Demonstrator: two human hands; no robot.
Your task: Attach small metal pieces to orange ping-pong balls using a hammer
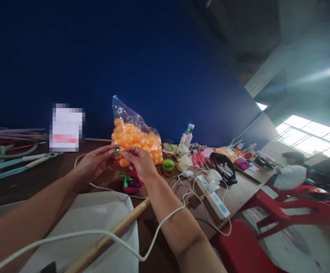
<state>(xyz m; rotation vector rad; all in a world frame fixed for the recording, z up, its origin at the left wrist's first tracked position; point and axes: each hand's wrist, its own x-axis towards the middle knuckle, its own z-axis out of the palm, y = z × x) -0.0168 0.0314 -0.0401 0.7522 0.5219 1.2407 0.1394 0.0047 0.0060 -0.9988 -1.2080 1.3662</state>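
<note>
Between my two hands is a small shiny metallic piece (117,152), too small to name further. My left hand (96,162) pinches it from the left with thumb and fingers. From the right, the closed fingertips of my right hand (139,161) grip its edge. Just behind them stands a clear plastic bag (138,138) full of orange egg-like balls. Under my right hand lies a magenta and green item (132,182), partly hidden by the wrist. A round green striped thing (168,165) sits to the right of that hand.
A white cable (150,250) loops across the front, over a wooden stick (110,237) and a white box (105,204). Right are a power strip (218,204), bottle (187,135), black strap-like object (224,168) and red chairs (238,246). A person (292,176) sits farther off.
</note>
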